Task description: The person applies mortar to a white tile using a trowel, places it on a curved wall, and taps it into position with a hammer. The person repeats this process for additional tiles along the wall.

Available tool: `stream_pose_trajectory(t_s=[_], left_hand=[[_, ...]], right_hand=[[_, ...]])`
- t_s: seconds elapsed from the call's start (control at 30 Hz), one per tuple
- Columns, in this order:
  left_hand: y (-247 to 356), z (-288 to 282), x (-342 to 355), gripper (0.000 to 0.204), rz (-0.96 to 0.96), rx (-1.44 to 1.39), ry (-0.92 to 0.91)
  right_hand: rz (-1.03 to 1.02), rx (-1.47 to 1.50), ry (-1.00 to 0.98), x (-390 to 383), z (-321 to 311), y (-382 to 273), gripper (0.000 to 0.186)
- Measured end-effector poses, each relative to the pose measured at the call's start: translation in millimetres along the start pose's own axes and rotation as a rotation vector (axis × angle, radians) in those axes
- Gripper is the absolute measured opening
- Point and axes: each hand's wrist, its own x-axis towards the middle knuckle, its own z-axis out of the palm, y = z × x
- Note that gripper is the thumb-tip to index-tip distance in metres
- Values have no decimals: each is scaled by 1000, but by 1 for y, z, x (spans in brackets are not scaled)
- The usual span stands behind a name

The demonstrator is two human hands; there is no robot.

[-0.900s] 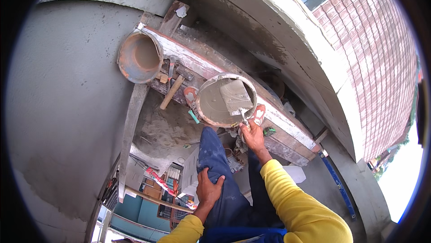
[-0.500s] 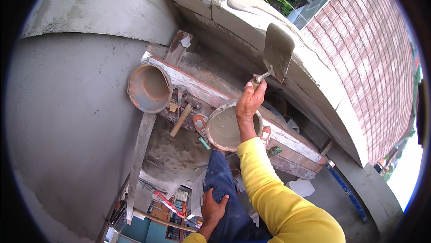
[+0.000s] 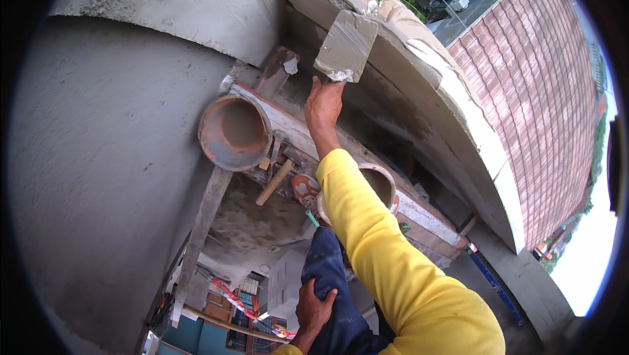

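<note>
The trowel (image 3: 348, 43) lies just beyond the nearer, right hand (image 3: 324, 107), its long axis slanting up and rightward before the wall (image 3: 400, 93) (touching or not, I cannot tell). That hand wraps the hidden handle, arm (image 3: 373, 224) outstretched; the left hand (image 3: 314, 308) rests on the thigh (image 3: 325, 260), thumb parted from fingers (image 3: 305, 293).

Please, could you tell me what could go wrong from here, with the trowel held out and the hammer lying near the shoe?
The right hand holds the trowel out, its blade smeared grey; some mortar might drop. 
The hammer lies by the shoe, its handle jutting past the plank; a kick could knock it down. 
The sleeve crosses above the bucket and, if lowered, might brush its rim.
</note>
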Motion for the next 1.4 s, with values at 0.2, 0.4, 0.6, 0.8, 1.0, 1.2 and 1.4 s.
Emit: stream_pose_trajectory(t_s=[0.2,0.4,0.6,0.8,1.0,1.2,1.4], left_hand=[[7,-11,5,87,-2,-36,-28],[5,-10,2,88,5,0,-36],[4,-3,-2,86,17,7,-2],[11,15,-5,81,25,0,40],[3,47,-15,79,48,38,83],[2,72,-21,79,93,74,138],[3,79,-25,82,91,92,151]], right_hand=[[-146,20,131,-26,-21,23,62],[-177,-138,-27,-9,-55,57,59],[-127,-131,-295,-105,-156,82,46],[255,-539,-473,-223,-292,157,34],[287,-689,-623,-252,-331,225,48],[169,-789,-700,-195,-261,266,45],[33,-651,-719,-186,-271,289,40]])
